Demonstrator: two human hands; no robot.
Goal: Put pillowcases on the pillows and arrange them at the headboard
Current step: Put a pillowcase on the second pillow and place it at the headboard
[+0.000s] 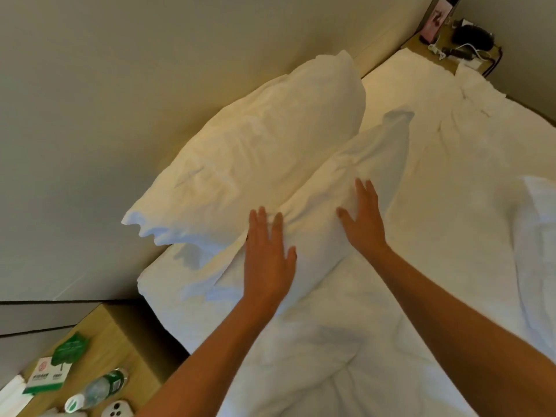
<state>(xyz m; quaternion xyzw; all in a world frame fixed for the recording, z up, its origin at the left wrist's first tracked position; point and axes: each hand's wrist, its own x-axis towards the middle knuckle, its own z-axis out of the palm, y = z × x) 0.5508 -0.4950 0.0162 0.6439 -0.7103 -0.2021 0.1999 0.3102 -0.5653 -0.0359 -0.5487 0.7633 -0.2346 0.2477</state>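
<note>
Watching the feed here: both arms are stretched out straight over the bed (346, 341). My left hand (267, 260) lies flat, palm down, on the near end of the front pillow (340, 188), fingers straight and slightly spread. My right hand (364, 221) is flat on the same pillow further along, fingers close together and thumb out. The back pillow (255, 152) leans against the headboard (120, 100), touching the front one.

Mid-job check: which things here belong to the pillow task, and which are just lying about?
Job:
- upright white pillow leaning on the wall
- flat white pillow under the left hand and right hand

Lying about:
- clear plastic bottle
- green leaf-shaped card
- white phone
- black cables
</note>
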